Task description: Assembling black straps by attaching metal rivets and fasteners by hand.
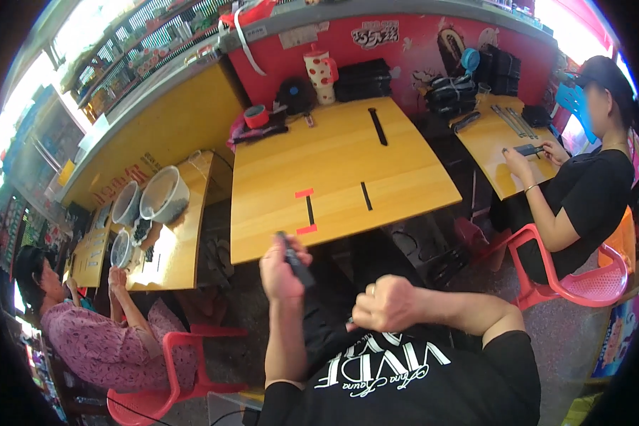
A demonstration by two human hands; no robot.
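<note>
My left hand (282,271) is raised just off the near edge of the wooden table (341,163), its fingers closed round a flat black strip (297,263) that slants down toward my lap. My right hand (385,304) is a fist in front of my shirt; whatever it may hold is hidden. On the tabletop, a short black strip (309,210) runs between two pieces of red tape (306,229). Another black strip (366,196) lies to its right. Farther back lies a longer black strap (378,126) with a wider end.
Along the table's back stand a spotted tumbler (320,74), a stack of black packets (363,79) and a red tape roll (256,116). At left, a person (99,341) sits by clear tubs (165,193). At right, another person (575,170) handles a dark piece at a second table.
</note>
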